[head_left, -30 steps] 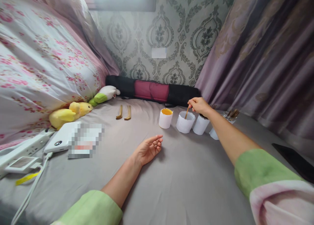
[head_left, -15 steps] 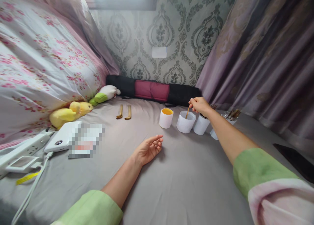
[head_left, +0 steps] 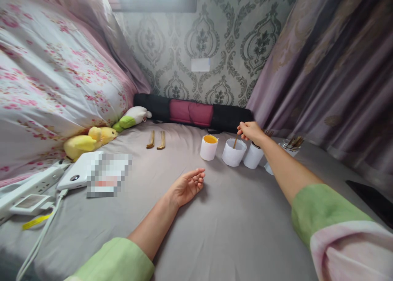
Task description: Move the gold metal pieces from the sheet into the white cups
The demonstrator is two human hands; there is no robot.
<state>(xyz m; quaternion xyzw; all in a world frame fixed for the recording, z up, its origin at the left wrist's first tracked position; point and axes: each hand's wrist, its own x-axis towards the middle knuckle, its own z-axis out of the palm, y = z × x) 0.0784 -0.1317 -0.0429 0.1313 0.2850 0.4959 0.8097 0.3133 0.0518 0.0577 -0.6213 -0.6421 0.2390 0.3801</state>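
Observation:
My right hand (head_left: 250, 131) pinches a thin brown stick (head_left: 235, 142) above a wide white container (head_left: 233, 156). The stick's lower end is inside that container. Left of it stands a white cup (head_left: 209, 149) with an orange-yellow inside. To the right, a white cup (head_left: 253, 157) holding thin sticks is partly hidden by my right wrist. My left hand (head_left: 188, 187) lies on the grey sheet (head_left: 239, 228), palm turned up, fingers loosely bent and holding nothing. Two bundles of bent brown sticks, one on the left (head_left: 150, 140) and one on the right (head_left: 161, 141), lie farther back.
Behind my right arm is a clear jar (head_left: 290, 147) with brown sticks. A black flat object (head_left: 371, 201) lies at the right. A power strip (head_left: 30, 187), white device (head_left: 78, 172) and plush toys (head_left: 89, 142) sit at the left. A black-and-red roll (head_left: 190, 112) lies along the wall.
The stick in my right hand stands slightly more upright in the white container. The view has shifted a little. My left hand stays in place.

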